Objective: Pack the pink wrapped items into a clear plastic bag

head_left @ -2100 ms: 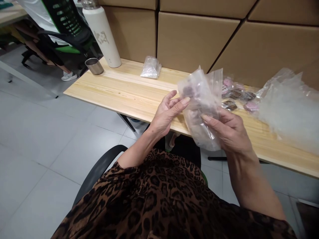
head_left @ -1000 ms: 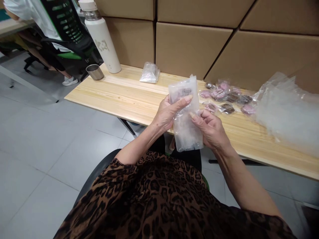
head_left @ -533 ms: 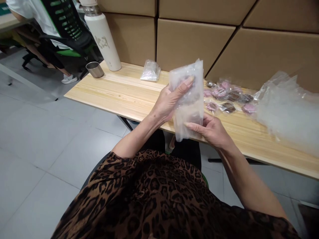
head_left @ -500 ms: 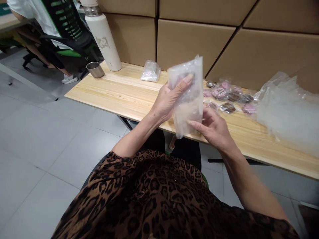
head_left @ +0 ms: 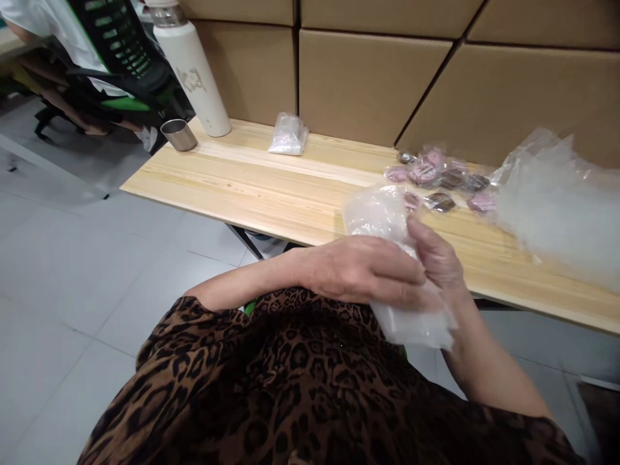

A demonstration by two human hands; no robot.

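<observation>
A clear plastic bag (head_left: 382,216) lies flat between my hands, low over my lap at the table's front edge. My left hand (head_left: 361,270) presses palm-down across its middle. My right hand (head_left: 438,258) grips it from the right with thumb on top. The bag's lower end (head_left: 416,326) sticks out below my fingers. What is inside the bag cannot be made out.
The wooden table (head_left: 271,187) carries a pile of small pink and brown wrapped items (head_left: 436,177), a heap of clear bags (head_left: 557,206), a small filled bag (head_left: 288,134), a white bottle (head_left: 191,64) and a metal cup (head_left: 178,134). Cardboard boxes (head_left: 368,84) stand behind. Another person sits at far left (head_left: 72,45).
The bag came down from upright in front of me to flat near my lap. My left hand turned over and now lies on top of it.
</observation>
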